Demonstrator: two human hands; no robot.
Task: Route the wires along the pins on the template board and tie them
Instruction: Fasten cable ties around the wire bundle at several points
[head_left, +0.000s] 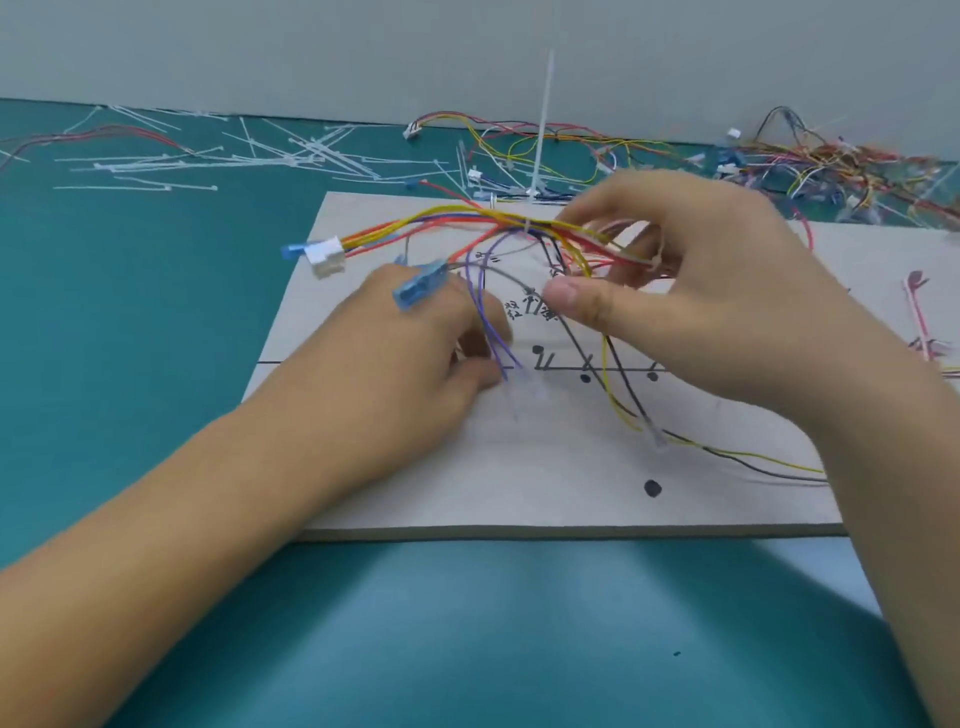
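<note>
A pale template board (545, 483) with black lines and dots lies on the teal mat. Across its far half runs a bundle of red, yellow, blue and purple wires (452, 221), ending at the left in a white connector (326, 254) with a blue tab. A white cable tie (543, 124) stands upright from the bundle. My left hand (415, 358) rests on the board and pinches the purple wires (491, 332); a blue tag (418, 288) lies over its knuckles. My right hand (691, 280) grips the right part of the bundle, thumb pointing left. Yellow and black wires (727, 454) trail right.
Several loose white cable ties (218, 161) are scattered over the mat at the far left. A tangle of spare wire harnesses (831, 166) lies at the far right by the grey wall. A pink wire piece (917, 312) rests on the board's right edge.
</note>
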